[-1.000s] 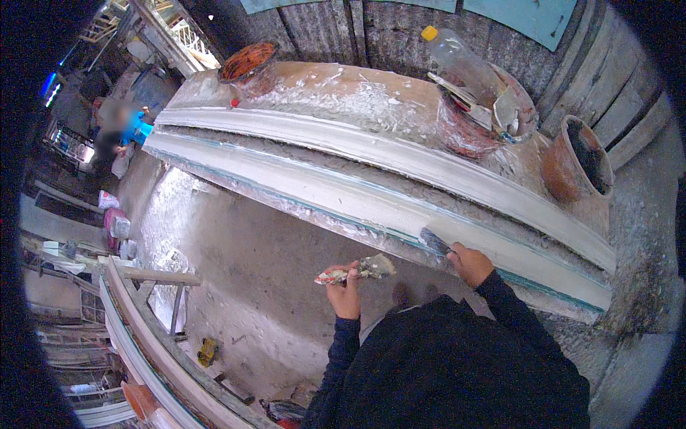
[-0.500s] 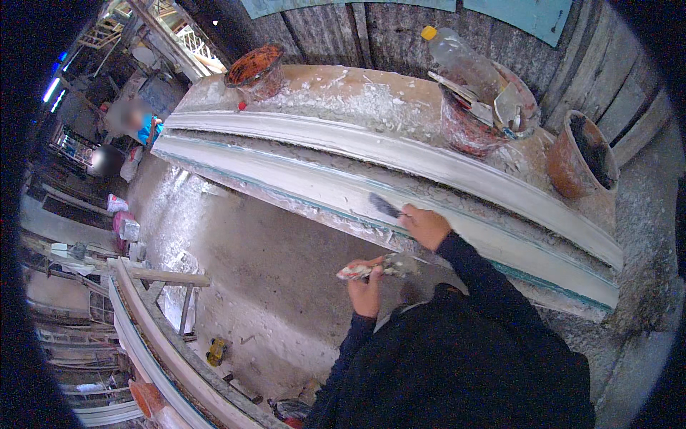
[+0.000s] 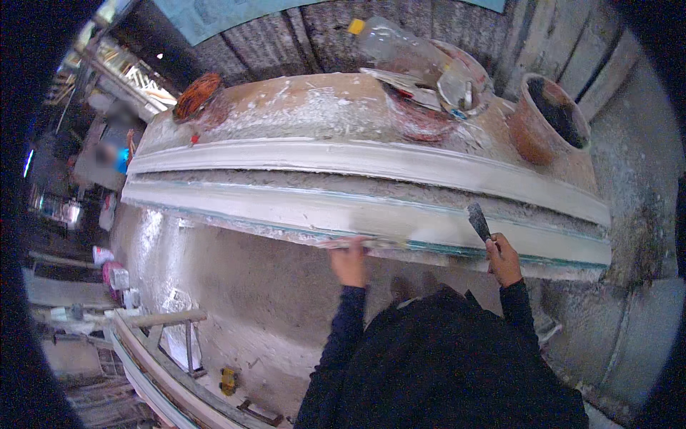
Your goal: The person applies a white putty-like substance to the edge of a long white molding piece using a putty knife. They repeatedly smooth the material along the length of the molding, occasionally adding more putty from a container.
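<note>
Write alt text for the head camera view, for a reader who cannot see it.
A person in dark sleeves leans over a long white plaster moulding on a workbench, the right hand gripping a scraper on its surface and the left hand holding a flat trowel at its near edge. Behind sit a clear plastic bottle, a glass bowl and a terracotta pot.

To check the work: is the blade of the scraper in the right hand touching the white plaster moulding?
Touching. The head view shows the right hand holding the scraper, its blade lying flat on the white plaster moulding, with no visible gap.
</note>
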Motion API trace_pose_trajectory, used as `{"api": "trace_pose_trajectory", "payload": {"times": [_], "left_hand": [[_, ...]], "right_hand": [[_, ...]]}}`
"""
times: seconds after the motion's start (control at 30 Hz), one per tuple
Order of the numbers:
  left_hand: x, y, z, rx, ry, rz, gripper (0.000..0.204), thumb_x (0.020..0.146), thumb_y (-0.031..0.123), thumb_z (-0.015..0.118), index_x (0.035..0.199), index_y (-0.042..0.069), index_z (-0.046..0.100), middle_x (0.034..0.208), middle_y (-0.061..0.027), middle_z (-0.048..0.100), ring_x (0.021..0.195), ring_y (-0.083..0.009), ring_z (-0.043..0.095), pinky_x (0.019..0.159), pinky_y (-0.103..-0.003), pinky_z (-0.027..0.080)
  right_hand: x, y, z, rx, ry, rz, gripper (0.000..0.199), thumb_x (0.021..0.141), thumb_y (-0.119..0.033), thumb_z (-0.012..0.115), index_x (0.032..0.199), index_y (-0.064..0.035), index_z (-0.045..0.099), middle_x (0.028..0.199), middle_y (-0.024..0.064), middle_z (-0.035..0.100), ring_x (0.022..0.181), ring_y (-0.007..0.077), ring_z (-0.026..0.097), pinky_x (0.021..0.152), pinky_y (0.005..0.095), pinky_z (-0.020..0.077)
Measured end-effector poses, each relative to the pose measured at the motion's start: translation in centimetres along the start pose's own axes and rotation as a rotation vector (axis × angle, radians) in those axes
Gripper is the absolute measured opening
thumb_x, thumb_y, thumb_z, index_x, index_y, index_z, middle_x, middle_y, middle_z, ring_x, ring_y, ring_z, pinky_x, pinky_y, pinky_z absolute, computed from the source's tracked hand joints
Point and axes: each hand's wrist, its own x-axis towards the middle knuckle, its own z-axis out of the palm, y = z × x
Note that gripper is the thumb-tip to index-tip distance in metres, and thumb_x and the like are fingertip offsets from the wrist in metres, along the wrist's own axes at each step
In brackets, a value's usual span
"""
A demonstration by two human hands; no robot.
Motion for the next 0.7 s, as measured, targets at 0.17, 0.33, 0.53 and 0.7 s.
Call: {"api": "trace_pose_trajectory", "payload": {"times": [0.17,0.33,0.53,0.7], "left_hand": [[6.9,1.1,-11.3,0.327,0.498,0.294,0.03,0.079,0.018,0.063,0.094,-0.001,0.045,0.087,-0.0113,0.054,0.071,-0.0147,0.055,0.058,-0.026,0.05],[8.0,6.4,-7.3,0.162,0.405,0.38,0.035,0.079,0.018,0.064,0.098,-0.001,0.043,0.087,-0.0126,0.054,0.073,-0.0155,0.056,0.06,-0.027,0.049],[-1.9,2.6,11.5,-0.087,-0.414,-0.071,0.034,0.076,0.023,0.067,0.094,0.004,0.046,0.074,-0.0057,0.055,0.06,-0.0128,0.055,0.055,-0.025,0.047],[-7.9,2.0,18.6,0.171,-0.6,0.196,0.031,0.076,0.022,0.066,0.092,0.004,0.047,0.073,-0.0074,0.054,0.061,-0.0149,0.056,0.052,-0.026,0.045]], "right_hand": [[-0.3,1.4,-0.6,-0.133,0.087,-0.076,0.025,0.086,-0.032,0.048,0.098,-0.0089,0.048,0.062,0.0119,0.052,0.053,0.0236,0.053,0.051,0.0347,0.0411],[-1.1,0.2,-1.6,-0.041,0.118,-0.037,0.023,0.087,-0.031,0.047,0.096,-0.0095,0.049,0.065,0.0126,0.053,0.056,0.0273,0.053,0.055,0.0365,0.041],[-1.4,2.5,-3.7,-0.113,0.169,0.075,0.026,0.087,-0.032,0.046,0.098,-0.0093,0.049,0.07,0.0133,0.055,0.064,0.0291,0.056,0.058,0.0373,0.0424],[-1.2,3.1,-5.9,-0.149,0.204,0.031,0.028,0.087,-0.033,0.045,0.1,-0.0083,0.048,0.071,0.0145,0.057,0.067,0.0335,0.057,0.059,0.0394,0.0427]]}}
